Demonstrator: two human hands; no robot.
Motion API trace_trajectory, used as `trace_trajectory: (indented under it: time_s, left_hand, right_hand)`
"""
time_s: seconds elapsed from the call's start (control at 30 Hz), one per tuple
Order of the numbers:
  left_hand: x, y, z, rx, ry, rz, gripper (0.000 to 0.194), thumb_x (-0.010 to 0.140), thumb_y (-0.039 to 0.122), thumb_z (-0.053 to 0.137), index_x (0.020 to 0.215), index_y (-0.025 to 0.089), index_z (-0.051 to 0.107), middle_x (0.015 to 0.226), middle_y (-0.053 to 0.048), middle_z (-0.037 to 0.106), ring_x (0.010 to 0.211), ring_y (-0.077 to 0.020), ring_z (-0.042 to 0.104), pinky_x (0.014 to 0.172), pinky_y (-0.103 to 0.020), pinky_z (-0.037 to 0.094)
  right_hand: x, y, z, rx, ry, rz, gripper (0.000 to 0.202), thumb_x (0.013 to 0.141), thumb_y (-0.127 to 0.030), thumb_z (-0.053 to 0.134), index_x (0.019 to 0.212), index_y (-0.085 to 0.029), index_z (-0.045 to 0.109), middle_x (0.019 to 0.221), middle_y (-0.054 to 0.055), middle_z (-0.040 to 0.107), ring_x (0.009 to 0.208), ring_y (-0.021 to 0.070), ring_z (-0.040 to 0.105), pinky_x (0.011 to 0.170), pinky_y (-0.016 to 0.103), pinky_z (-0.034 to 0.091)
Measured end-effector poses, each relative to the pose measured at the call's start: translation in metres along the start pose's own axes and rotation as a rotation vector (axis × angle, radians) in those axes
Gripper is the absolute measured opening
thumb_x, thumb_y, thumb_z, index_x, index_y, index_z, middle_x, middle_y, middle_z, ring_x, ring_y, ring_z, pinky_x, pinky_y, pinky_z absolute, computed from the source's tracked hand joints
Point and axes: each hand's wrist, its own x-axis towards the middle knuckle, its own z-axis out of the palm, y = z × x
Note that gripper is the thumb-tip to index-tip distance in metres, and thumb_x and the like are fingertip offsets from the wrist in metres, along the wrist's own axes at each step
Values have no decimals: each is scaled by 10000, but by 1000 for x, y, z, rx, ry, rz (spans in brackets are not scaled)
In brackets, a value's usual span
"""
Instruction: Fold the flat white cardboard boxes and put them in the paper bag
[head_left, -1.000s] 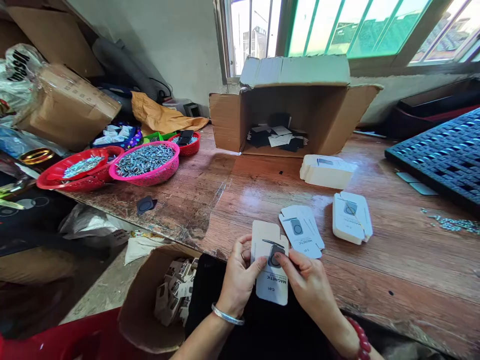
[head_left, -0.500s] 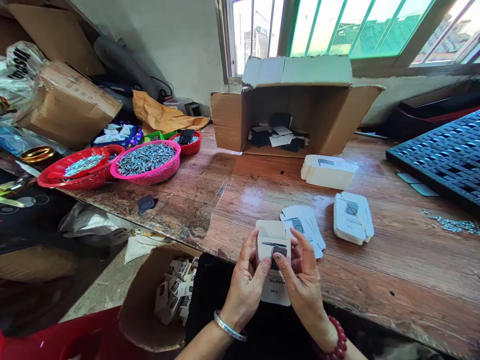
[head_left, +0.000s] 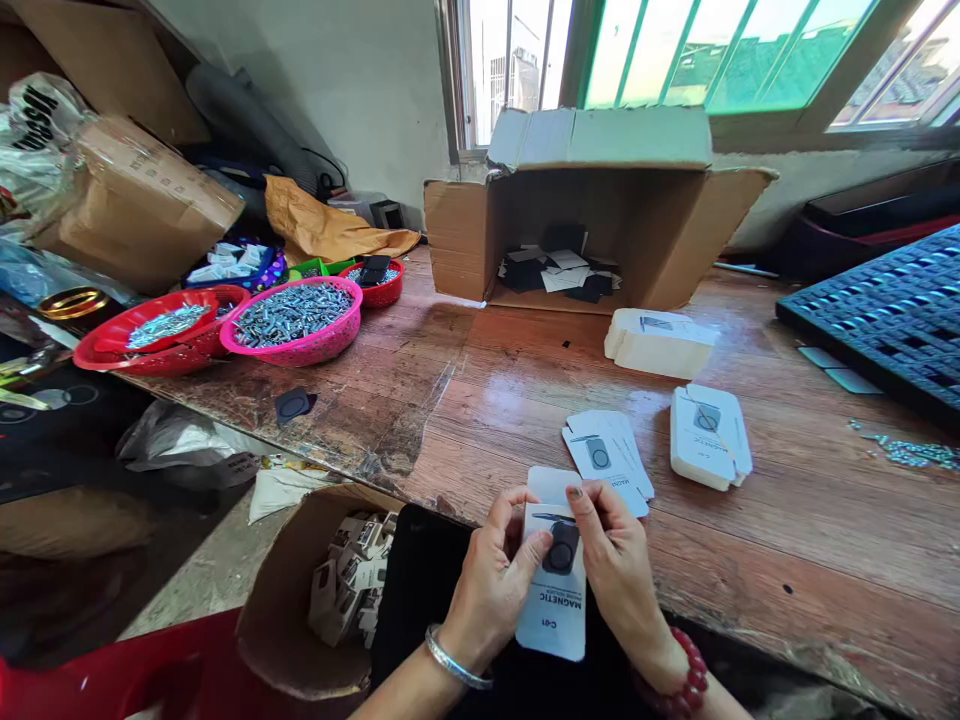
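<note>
Head view: left fingers (head_left: 537, 548) pinching white carton (head_left: 553, 610).

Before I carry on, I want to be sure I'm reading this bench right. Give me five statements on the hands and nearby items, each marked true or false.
1. The left hand and right hand both touch the MAGNETIC carton. True.
2. The silver bangle is on the right wrist. False: it is on the left; the right has a red bead bracelet.
3. The pink basket holds small metal parts. True.
4. The open cardboard box is empty. False: black and white pieces lie inside.
5. The fanned cartons lie left of the banded stack. True.
</note>
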Motion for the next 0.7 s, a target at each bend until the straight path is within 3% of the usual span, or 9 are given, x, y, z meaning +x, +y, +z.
trace_trajectory:
  time_s: [0.13,0.3,0.4,0.53,0.7]
  left_hand:
    - [1,3,0,-36,-11,-31,352,862,371,673,1145,219,531,907,-43,731,799,-191,672,724,-270,514]
    - [1,3,3,-108,92,-98,610,822,396,721,1290,241,361,821,-15,736,746,-197,691,689,-277,513]
    - [1,2,4,-121,99,-134,671,795,416,747,1298,233,344,783,-9,734,724,-201,693,678,-278,501]
    - [2,0,2,-110,92,-116,572,788,425,752,1222,201,453,842,-47,749,770,-207,692,709,-285,503]
    - [3,-3,-3,-52,24,-99,410,774,342,770,1110,181,598,904,-64,759,807,-205,686,746,-283,505]
  right_hand:
    - [10,-6,-10,151,-185,167,446,760,-518,762,1074,-228,632,806,10,692,751,194,642,689,299,532]
    - [20,-13,-25,28,-358,132,288,782,-482,747,903,-221,769,864,49,765,787,217,678,725,328,548]
    - [24,-16,-32,7,-437,110,244,809,-459,731,853,-227,790,846,52,772,800,215,681,743,329,551]
    - [26,-21,-33,72,-526,171,207,749,-426,791,765,-220,797,865,59,773,842,232,687,791,358,557]
    - [27,-26,-33,171,-553,387,342,613,-348,884,910,-206,794,905,58,776,838,223,698,788,345,554]
